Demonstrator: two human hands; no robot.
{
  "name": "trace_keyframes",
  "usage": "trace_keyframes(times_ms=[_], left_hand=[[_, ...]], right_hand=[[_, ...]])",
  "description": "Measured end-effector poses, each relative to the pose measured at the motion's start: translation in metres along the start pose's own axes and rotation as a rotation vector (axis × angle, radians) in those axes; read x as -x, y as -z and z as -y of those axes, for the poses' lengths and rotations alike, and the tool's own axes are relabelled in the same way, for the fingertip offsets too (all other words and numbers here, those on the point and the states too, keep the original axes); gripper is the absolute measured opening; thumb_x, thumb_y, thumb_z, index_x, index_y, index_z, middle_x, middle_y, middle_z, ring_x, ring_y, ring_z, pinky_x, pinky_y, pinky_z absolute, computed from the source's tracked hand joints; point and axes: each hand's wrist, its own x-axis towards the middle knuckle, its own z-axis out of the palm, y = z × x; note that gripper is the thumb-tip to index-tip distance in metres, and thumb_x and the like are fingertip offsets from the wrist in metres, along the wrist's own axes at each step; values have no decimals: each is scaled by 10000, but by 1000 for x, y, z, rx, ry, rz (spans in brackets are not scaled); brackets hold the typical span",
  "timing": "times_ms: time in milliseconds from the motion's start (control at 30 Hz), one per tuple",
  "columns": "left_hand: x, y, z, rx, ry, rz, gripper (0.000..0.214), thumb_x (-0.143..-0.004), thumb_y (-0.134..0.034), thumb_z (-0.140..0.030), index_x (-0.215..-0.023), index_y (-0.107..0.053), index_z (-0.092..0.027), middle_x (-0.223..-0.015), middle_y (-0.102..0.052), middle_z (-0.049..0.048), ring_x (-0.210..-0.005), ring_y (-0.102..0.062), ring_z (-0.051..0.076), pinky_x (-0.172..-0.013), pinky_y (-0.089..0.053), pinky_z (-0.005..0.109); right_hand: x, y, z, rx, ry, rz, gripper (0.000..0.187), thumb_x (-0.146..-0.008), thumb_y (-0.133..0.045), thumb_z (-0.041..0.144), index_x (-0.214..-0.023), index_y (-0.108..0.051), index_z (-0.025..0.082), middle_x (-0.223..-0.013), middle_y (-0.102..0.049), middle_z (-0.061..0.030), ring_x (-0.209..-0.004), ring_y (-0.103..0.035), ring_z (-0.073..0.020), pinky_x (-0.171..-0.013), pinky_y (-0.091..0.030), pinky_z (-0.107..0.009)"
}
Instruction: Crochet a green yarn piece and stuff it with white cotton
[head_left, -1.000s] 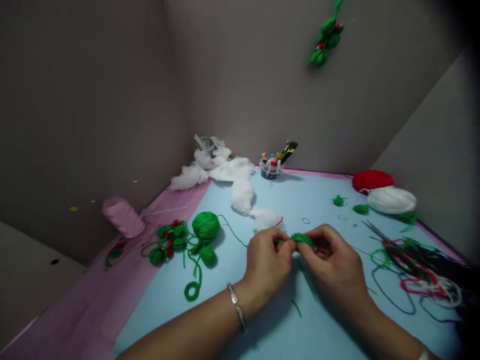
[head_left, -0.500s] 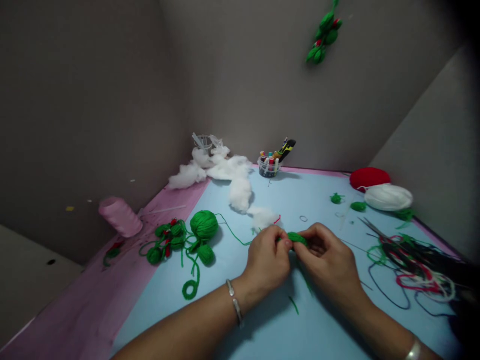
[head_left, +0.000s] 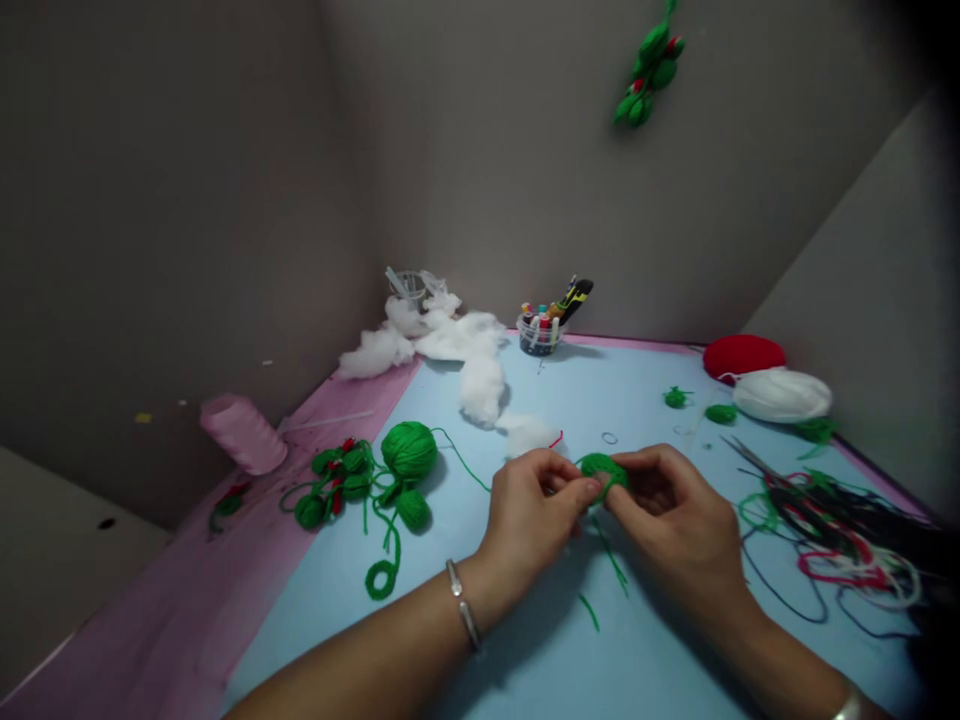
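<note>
Between my two hands is a small green crocheted piece (head_left: 602, 466), held above the blue table covering (head_left: 525, 640). My left hand (head_left: 536, 515) pinches its left side between thumb and fingers. On the other side my right hand (head_left: 671, 525) grips it, thumb toward me. Loose green yarn ends (head_left: 616, 568) dangle below the piece. A short green yarn scrap (head_left: 589, 612) lies on the covering under my hands. White stuffing (head_left: 529, 434) with a bit of red yarn lies just beyond my left hand.
To the left are a green yarn ball (head_left: 409, 450), green and red crocheted pieces (head_left: 337, 480) and a pink spool (head_left: 244, 434). A pot of pens (head_left: 538, 334) stands at the back. On the right lie scissors (head_left: 754, 460), tangled yarn (head_left: 855, 565), and red (head_left: 742, 357) and white yarn (head_left: 784, 395).
The green piece has been turned, so more of its rounded face shows. My right hand has shifted slightly right, and the yarn ends below hang more in sight.
</note>
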Motion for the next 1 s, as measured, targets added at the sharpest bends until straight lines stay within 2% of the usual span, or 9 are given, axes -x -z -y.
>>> trace_keyframes(times_ms=[167,267,333,467,633,800,900,967,1000], left_hand=[[-2,-3,6,47,-10,-6,185,-778,-635,-245,-645,-539,-160,-516,-484,-46,-428,-423,75,-447,-317,209],[-1,-4,13,-2,-92,-69,160,-805,-604,-228,-673,-539,-167,-577,-504,-35,-524,-436,89,-527,-342,225],[0,-4,16,-45,-160,-102,145,-821,-576,-205,-685,-535,-173,-633,-515,-27,-606,-447,103,-593,-348,236],[4,-3,16,-115,-237,-93,150,-834,-513,-147,-691,-493,-187,-668,-494,-26,-670,-438,124,-655,-334,262],[8,-4,15,-232,-326,-54,148,-835,-488,-129,-706,-463,-196,-688,-472,-24,-703,-436,139,-682,-327,276],[7,-8,19,-173,-260,-1,140,-819,-490,-136,-696,-462,-196,-682,-464,-26,-689,-428,131,-661,-340,263],[4,-5,13,-132,-235,39,133,-851,-496,-225,-722,-486,-194,-679,-474,-31,-652,-430,117,-626,-354,247],[1,0,7,-157,-198,36,167,-837,-569,-334,-765,-516,-192,-660,-462,-46,-623,-420,110,-594,-340,240],[-1,3,5,-209,-171,22,219,-778,-656,-373,-807,-539,-190,-656,-451,-56,-617,-416,109,-582,-331,237]], right_hand=[[-1,-3,3,0,5,34,150,-682,-643,311,-784,-607,206,-688,-670,-11,-599,-658,-145,-570,-552,-241],[0,-4,3,-6,1,53,319,-696,-625,339,-969,-659,178,-777,-719,-40,-662,-698,-167,-620,-582,-269],[0,-4,3,2,4,67,367,-707,-615,331,-1029,-684,171,-832,-742,-57,-681,-704,-171,-636,-585,-279],[-1,-4,2,-3,31,98,235,-716,-596,284,-901,-704,188,-816,-746,-49,-678,-690,-164,-617,-565,-266],[-6,-3,-1,6,77,135,162,-713,-579,246,-847,-657,200,-747,-713,-27,-654,-659,-156,-583,-528,-255],[-10,0,-4,87,136,177,160,-695,-502,199,-789,-631,212,-683,-661,-2,-613,-609,-148,-567,-480,-261],[-12,4,-4,150,165,229,187,-706,-493,194,-815,-644,216,-702,-656,3,-597,-579,-140,-561,-449,-264],[-13,7,-5,176,177,288,199,-713,-521,215,-861,-654,216,-698,-648,10,-574,-565,-135,-538,-434,-259],[-13,8,-5,186,182,309,228,-702,-543,225,-901,-653,214,-682,-633,18,-559,-555,-133,-526,-428,-257]])
